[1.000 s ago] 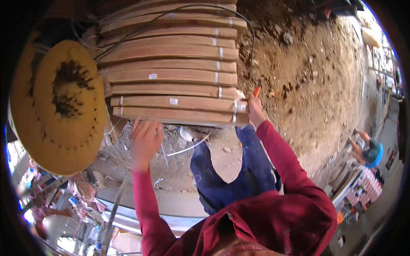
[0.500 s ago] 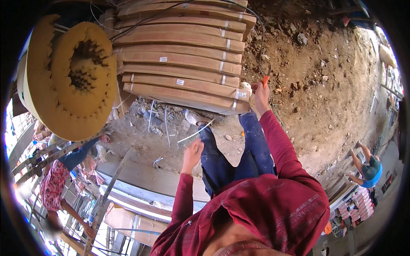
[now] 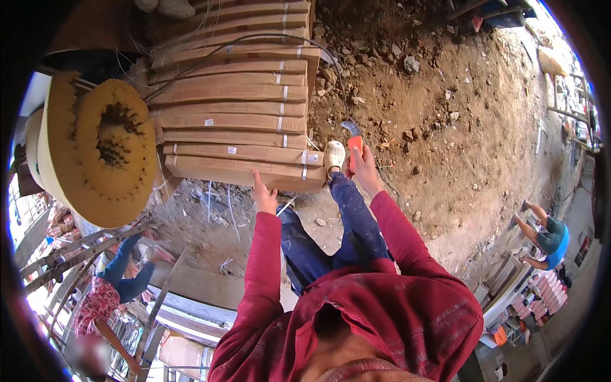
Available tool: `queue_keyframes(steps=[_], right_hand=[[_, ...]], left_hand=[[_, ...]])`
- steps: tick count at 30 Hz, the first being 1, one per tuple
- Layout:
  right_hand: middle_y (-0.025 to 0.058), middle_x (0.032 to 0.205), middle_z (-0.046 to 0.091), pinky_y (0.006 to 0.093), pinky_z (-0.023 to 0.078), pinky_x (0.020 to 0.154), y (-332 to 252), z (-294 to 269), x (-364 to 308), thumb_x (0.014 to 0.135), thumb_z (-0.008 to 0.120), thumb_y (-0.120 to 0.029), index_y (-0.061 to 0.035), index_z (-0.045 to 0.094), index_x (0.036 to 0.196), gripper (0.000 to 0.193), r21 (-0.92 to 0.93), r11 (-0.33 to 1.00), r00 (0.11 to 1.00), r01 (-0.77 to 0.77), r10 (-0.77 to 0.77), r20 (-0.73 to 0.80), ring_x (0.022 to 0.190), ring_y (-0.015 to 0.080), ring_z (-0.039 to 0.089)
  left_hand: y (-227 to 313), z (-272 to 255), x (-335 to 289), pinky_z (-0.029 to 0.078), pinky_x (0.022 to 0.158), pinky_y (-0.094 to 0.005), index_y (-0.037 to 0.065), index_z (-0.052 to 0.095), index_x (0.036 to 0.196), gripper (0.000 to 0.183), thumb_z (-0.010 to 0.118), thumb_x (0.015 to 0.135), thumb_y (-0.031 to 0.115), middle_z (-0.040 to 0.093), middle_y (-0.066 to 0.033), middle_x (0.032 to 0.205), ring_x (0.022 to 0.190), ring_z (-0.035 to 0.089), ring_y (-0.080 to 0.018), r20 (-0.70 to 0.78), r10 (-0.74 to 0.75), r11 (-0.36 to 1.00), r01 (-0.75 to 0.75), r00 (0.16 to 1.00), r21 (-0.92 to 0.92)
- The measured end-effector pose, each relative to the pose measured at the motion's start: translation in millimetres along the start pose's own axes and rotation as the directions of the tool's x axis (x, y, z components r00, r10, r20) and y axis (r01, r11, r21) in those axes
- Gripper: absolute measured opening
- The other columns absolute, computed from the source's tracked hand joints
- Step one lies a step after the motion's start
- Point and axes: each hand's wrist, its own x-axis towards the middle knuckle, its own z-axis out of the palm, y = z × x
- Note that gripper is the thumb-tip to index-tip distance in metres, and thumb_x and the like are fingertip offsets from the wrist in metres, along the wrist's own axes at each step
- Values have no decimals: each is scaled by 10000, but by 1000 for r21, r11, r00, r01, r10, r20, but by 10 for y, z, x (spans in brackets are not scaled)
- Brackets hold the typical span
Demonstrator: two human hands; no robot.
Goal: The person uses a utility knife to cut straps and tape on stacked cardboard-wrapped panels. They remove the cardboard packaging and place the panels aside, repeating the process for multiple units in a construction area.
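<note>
My right hand point(image 3: 365, 170) is closed round the orange handle of a knife point(image 3: 355, 145) with a curved, hooked blade, held upright beside my pale clog point(image 3: 334, 155). The blade points away from me, above the dirt. My left hand point(image 3: 264, 197) is at the near edge of the closest long cardboard carton point(image 3: 245, 173). Its index finger stretches forward and the thumb is apart, with nothing visible in it. Whether the fingertip touches the carton I cannot tell. White straps point(image 3: 282, 111) cross the right ends of the cartons, which lie in a long row.
A large yellow foam roll point(image 3: 121, 172) stands left of the cartons. A black cable point(image 3: 254, 35) runs over them. Loose rubble and a stone point(image 3: 412, 63) lie on the dirt at right. Other people are at lower left point(image 3: 102, 305) and far right point(image 3: 552, 245). Cut strap pieces point(image 3: 233, 213) lie nearby.
My left hand has moved forward to the nearest carton, its index finger now extended. The knife has turned so its blade shows more plainly. My clogged foot has come into view beside the carton ends.
</note>
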Motion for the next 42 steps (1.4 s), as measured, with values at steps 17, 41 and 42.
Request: queue_keyframes(steps=[17,41,42], right_hand=[[163,794,554,404,431,667,-2146,214,-1030,902,648,-242,8,566,906,262,-391,503,555,771,-229,800,725,339,543],[-11,905,601,334,456,725,-1228,1312,-2386,1025,455,-304,-133,578,1107,226,708,673,920,-214,-104,377,809,140,561],[-10,910,602,332,456,734,-1253,1338,-2420,1025,454,-307,-133,578,1105,228,716,659,923,-228,-88,375,821,140,562]], left_hand=[[1719,459,-2717,453,738,-381,59,727,903,212,660,884,259,635,-95,823,815,582,-283,972,226,-152,-983,69,105],[1194,-381,-3006,569,747,-311,104,344,1479,535,523,1001,268,554,-30,1304,996,624,-135,972,84,939,-343,218,-4],[1207,-396,-3018,575,751,-312,105,334,1484,539,519,1003,266,548,-32,1317,1007,622,-135,972,92,942,-336,216,-15]])
